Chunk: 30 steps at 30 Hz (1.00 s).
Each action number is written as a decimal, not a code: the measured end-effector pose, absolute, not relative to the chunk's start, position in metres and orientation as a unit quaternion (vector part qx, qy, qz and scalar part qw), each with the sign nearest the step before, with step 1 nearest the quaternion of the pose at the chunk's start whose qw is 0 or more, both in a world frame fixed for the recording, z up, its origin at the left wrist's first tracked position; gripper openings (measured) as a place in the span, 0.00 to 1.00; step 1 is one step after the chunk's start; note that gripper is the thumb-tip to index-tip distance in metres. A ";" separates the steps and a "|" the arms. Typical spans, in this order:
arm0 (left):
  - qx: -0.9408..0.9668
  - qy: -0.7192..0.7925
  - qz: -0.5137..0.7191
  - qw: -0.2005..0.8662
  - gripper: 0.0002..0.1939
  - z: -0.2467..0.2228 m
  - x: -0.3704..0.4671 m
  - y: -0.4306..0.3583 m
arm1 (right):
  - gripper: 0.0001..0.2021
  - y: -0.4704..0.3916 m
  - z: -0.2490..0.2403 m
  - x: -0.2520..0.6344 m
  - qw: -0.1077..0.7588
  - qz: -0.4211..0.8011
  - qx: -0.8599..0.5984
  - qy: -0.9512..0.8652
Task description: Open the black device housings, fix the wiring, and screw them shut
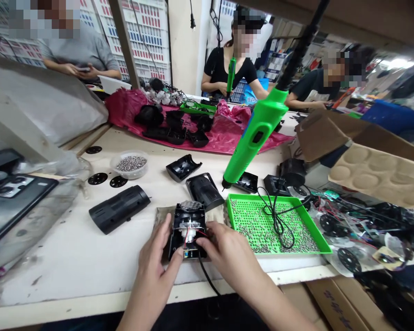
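An opened black plastic housing (172, 236) lies on a worn pad on the bench, with a white motor-like part, a round grille and thin red wires inside. My left hand (157, 257) grips its left side, thumb at the lower edge. On the other side my right hand (231, 250) holds the right edge, its thumb bent in by the wires and the black cable (207, 275), which runs down over the bench edge. Whether the right fingertips pinch a wire is hidden. A green electric screwdriver (253, 135) hangs above, touching neither hand.
A green tray (279, 248) of screws with a coiled cable stands right. Black shells (119, 209) and a tub of small metal parts (129, 164) lie left and behind. Loose wired parts (359, 220) and a cardboard box (326, 133) crowd the right. Several co-workers sit across the bench.
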State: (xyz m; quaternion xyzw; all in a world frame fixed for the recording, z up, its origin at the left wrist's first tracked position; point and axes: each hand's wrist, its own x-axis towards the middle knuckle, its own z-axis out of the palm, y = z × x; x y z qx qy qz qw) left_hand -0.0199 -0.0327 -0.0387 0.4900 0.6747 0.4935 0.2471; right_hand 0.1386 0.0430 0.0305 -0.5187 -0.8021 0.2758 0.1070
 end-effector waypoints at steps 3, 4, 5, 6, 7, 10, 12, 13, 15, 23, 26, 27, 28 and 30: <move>0.457 0.664 0.515 0.290 0.33 -0.036 -0.019 -0.040 | 0.06 0.042 0.029 0.136 0.146 0.316 -0.504 -0.790; 0.454 0.664 0.521 0.286 0.33 -0.036 -0.018 -0.042 | 0.07 0.041 0.028 0.135 0.173 0.335 -0.493 -0.784; 0.453 0.664 0.525 0.280 0.33 -0.035 -0.017 -0.045 | 0.09 0.039 0.026 0.136 0.199 0.351 -0.482 -0.777; 0.452 0.662 0.529 0.277 0.33 -0.034 -0.016 -0.047 | 0.10 0.038 0.024 0.136 0.222 0.363 -0.473 -0.771; 0.448 0.662 0.531 0.280 0.34 -0.033 -0.014 -0.048 | 0.11 0.037 0.022 0.136 0.238 0.373 -0.467 -0.766; 0.419 0.662 0.534 0.317 0.35 -0.029 -0.010 -0.049 | 0.11 0.035 0.018 0.138 0.254 0.399 -0.462 -0.750; 0.400 0.663 0.536 0.335 0.35 -0.025 -0.008 -0.049 | 0.11 0.036 0.016 0.139 0.257 0.411 -0.461 -0.743; 0.394 0.665 0.535 0.340 0.35 -0.024 -0.007 -0.049 | 0.11 0.036 0.015 0.139 0.259 0.412 -0.461 -0.742; 0.387 0.669 0.532 0.346 0.35 -0.021 -0.006 -0.049 | 0.11 0.035 0.013 0.138 0.263 0.409 -0.462 -0.742; 0.317 0.625 0.585 0.409 0.38 -0.011 -0.006 -0.045 | 0.10 0.038 0.011 0.138 0.280 0.397 -0.456 -0.746; 0.282 0.568 0.621 0.461 0.42 0.002 -0.002 -0.043 | 0.11 0.048 0.021 0.138 0.283 0.415 -0.444 -0.742; 0.272 0.552 0.626 0.479 0.44 0.007 -0.001 -0.043 | 0.13 0.051 0.024 0.137 0.285 0.422 -0.438 -0.741; 0.263 0.539 0.626 0.498 0.45 0.011 0.001 -0.042 | 0.14 0.053 0.027 0.136 0.286 0.425 -0.432 -0.742; 0.247 0.533 0.613 0.528 0.44 0.018 0.005 -0.041 | 0.15 0.056 0.033 0.133 0.279 0.417 -0.429 -0.752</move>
